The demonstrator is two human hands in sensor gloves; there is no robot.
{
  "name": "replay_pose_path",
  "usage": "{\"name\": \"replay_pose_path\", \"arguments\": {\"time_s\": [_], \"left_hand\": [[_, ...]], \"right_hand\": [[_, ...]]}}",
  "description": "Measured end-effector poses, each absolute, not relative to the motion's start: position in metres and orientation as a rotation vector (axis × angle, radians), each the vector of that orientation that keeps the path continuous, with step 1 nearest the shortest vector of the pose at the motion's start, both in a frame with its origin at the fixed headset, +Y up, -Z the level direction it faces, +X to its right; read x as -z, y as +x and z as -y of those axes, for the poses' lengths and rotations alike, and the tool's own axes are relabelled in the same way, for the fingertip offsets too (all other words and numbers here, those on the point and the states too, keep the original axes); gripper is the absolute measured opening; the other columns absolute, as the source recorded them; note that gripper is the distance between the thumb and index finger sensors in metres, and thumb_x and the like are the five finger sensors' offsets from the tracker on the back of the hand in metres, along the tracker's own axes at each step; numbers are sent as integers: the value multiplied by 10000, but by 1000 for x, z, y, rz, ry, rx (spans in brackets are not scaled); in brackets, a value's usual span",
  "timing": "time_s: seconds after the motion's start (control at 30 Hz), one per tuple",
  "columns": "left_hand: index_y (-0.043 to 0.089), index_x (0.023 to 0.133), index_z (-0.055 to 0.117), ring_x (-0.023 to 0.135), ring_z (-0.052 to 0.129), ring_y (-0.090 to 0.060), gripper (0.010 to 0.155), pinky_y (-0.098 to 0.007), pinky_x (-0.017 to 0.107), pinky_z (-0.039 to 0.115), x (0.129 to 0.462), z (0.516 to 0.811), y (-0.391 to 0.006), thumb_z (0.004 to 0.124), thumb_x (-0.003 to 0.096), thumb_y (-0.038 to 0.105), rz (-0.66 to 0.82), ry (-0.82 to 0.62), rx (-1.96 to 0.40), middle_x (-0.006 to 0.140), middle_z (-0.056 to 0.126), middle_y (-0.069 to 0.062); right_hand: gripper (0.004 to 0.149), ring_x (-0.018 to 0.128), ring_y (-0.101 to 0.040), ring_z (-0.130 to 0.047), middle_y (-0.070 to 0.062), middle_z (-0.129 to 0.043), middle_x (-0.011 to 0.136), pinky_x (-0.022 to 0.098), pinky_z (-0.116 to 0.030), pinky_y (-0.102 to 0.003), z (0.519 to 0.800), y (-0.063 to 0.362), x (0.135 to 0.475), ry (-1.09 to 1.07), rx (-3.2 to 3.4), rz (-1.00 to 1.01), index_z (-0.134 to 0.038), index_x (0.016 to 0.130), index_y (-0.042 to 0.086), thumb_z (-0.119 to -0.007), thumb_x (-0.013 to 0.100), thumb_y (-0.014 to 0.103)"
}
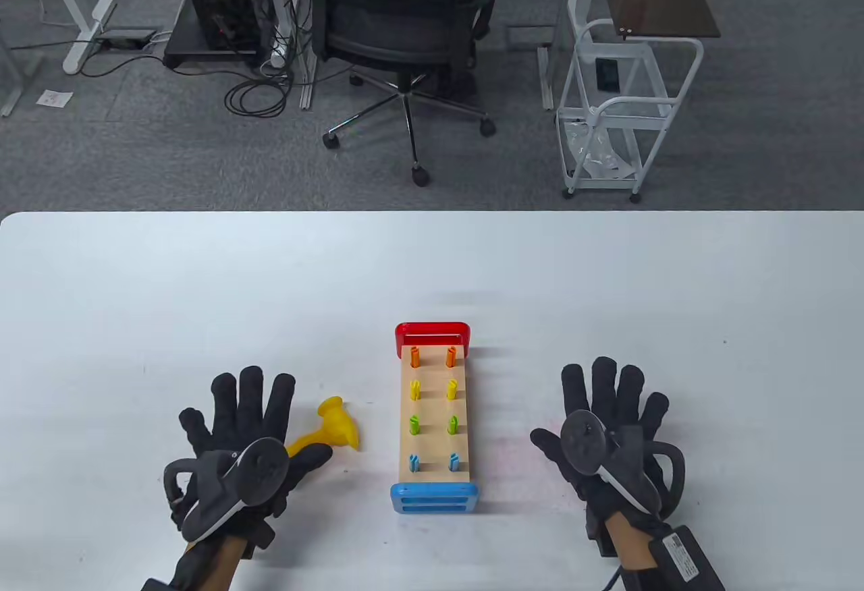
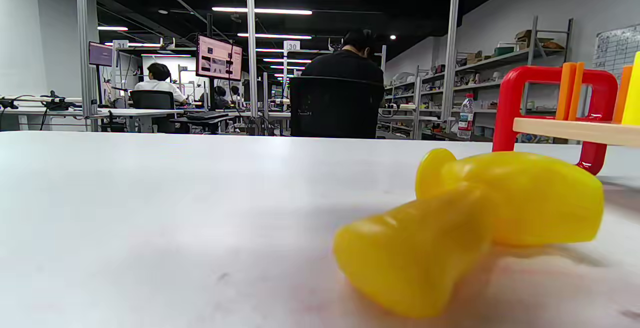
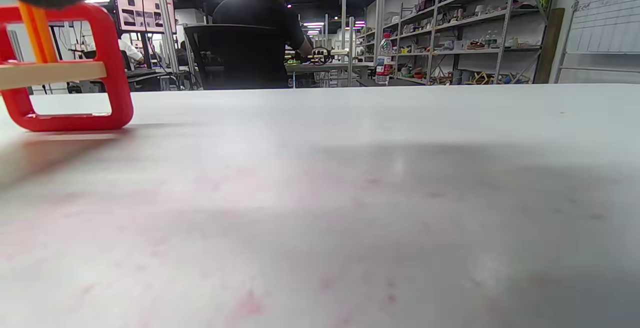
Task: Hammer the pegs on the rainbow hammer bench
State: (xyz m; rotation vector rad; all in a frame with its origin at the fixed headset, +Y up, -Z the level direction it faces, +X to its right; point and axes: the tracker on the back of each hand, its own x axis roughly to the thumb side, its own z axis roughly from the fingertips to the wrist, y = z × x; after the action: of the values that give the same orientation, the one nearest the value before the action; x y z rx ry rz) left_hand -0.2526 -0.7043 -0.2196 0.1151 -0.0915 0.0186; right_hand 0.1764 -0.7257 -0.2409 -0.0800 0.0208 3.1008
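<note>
Near the six o'clock edge of the white tabletop (image 1: 202,280) stands the rainbow hammer bench (image 1: 433,415), a pale wooden board running from a red end frame (image 1: 432,334) at twelve o'clock to a blue end frame (image 1: 435,498) at six o'clock. Eight small plastic pegs stand in two columns: an orange pair (image 1: 432,356), a yellow pair (image 1: 433,388), a green pair (image 1: 433,424) and a blue pair (image 1: 434,461). All eight appear to rise above the board, so by the look of it none has been driven down yet.

At nine o'clock from the bench, just beside it, lies the yellow plastic toy hammer (image 1: 329,430) on its side, its head toward the bench and its handle pointing to the left hand (image 1: 239,442). That hand rests flat on the tabletop with its fingers (image 1: 250,392) spread; the handle's end is hidden under the thumb side, and whether they touch cannot be told. The hand holds nothing. At three o'clock from the bench, apart from it, the right hand (image 1: 607,439) also lies palm down with fingers (image 1: 604,382) spread and holds nothing.

As a judgement, the task stands at its very start: the hammer has to be picked up, and every peg is left to strike.
</note>
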Motion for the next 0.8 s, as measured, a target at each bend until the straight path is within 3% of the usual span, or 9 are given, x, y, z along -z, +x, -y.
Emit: {"name": "replay_pose_path", "arguments": {"time_s": [0.8], "left_hand": [[331, 1222, 292, 1150, 239, -554, 1044, -882, 653, 262, 218, 706, -248, 467, 348, 875, 117, 106, -15, 1278, 192, -156]], "right_hand": [[939, 1092, -496, -55, -109, -17, 1165, 724, -107, -753, 726, 170, 240, -49, -3112, 7, -153, 1112, 330, -624, 403, 727]]}}
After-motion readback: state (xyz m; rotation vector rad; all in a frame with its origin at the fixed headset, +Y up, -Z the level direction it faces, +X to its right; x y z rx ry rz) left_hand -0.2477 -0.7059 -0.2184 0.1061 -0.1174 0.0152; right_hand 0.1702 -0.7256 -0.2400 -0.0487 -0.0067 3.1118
